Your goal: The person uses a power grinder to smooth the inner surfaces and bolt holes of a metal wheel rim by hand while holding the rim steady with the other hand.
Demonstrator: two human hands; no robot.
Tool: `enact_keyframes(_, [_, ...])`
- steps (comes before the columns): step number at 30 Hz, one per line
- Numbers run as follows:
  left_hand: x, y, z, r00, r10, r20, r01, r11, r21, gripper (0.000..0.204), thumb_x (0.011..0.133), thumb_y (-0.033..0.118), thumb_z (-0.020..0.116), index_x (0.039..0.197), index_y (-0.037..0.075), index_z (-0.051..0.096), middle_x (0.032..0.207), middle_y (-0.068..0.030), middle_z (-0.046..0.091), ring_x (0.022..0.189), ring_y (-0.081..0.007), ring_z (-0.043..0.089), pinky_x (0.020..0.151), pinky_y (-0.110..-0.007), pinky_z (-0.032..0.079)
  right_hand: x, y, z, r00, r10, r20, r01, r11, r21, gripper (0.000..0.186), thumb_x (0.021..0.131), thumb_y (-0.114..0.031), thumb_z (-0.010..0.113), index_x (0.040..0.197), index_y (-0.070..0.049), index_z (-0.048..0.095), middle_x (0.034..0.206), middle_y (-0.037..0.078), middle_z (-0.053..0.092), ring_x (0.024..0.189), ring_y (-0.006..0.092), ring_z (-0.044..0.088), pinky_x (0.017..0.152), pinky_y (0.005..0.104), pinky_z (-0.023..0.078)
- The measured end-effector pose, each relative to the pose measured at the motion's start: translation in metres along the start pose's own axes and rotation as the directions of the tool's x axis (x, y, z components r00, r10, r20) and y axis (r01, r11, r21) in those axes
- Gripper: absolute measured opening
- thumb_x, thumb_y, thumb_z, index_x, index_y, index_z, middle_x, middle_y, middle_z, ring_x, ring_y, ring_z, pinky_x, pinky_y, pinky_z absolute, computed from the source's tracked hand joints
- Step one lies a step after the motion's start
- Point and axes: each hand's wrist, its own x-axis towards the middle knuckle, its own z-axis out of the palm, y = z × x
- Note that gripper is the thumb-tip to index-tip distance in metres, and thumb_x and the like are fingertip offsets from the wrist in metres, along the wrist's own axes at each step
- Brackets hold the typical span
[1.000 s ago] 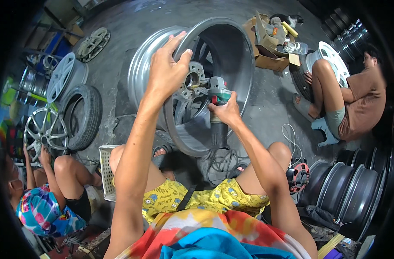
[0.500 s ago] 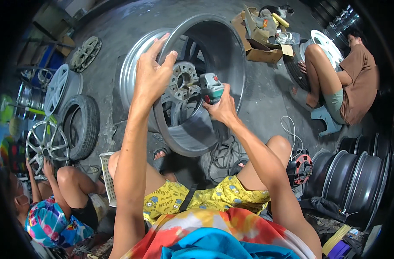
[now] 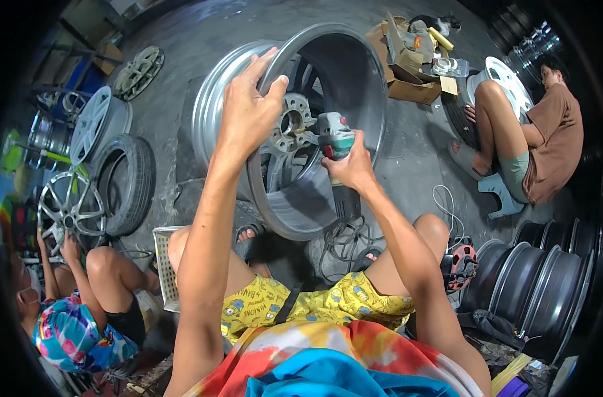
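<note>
A large silver alloy wheel (image 3: 301,205) stands upright in front of me, its hollow barrel facing me and its bolt-holed hub (image 3: 291,122) showing inside. My left hand (image 3: 248,109) grips its left lip, fingers reaching up along the edge, thumb raised. My right hand (image 3: 351,162) holds a grey-and-green power tool (image 3: 336,137) with a red button and a dark lower body, its front end at the hub. Exactly what the tool's tip touches is too small to tell. A black cable coils on the floor below the wheel, between my sandalled feet.
Co-workers sit left (image 3: 77,331) with a spoked wheel (image 3: 70,215) and right (image 3: 553,145) with a white wheel (image 3: 503,76). Around them are a tyre (image 3: 133,178), stacked dark rims (image 3: 539,298), cardboard boxes (image 3: 410,86), a white crate (image 3: 164,268), a red-and-black cable reel (image 3: 463,268) and a cat.
The wheel and both my hands appeared further left half a second ago, as did the surroundings, so the view has shifted. The tool now stands slightly more upright than a second ago.
</note>
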Motion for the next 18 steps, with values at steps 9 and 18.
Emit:
enact_keyframes(9, [0.001, 0.007, 0.003, 1.0, -0.005, -0.029, 0.006, 0.999, 0.05, 0.048, 0.091, 0.015, 0.066, 0.136, -0.002, 0.063, 0.134, -0.0292, 0.064, 0.143, -0.0392, 0.047, 0.109, -0.039, 0.045, 0.012, -0.025, -0.015, 0.989, -0.143, -0.04, 0.135, 0.977, -0.168, 0.08, 0.071, -0.019, 0.089, 0.128, -0.002, 0.036, 0.106, 0.033, 0.069, 0.102, 0.0528, 0.067, 0.089, 0.0535, 0.054])
enact_keyframes(18, [0.005, 0.003, 0.001, 1.0, 0.029, -0.011, -0.029, 0.999, 0.046, 0.049, 0.091, 0.015, 0.066, 0.136, -0.001, 0.063, 0.135, -0.0347, 0.06, 0.143, -0.0367, 0.049, 0.104, -0.037, 0.048, 0.021, -0.025, -0.017, 0.999, -0.039, -0.027, 0.034, 0.984, -0.176, 0.08, 0.07, -0.023, 0.09, 0.126, 0.0, 0.037, 0.106, 0.033, 0.069, 0.104, 0.0517, 0.067, 0.09, 0.0524, 0.054])
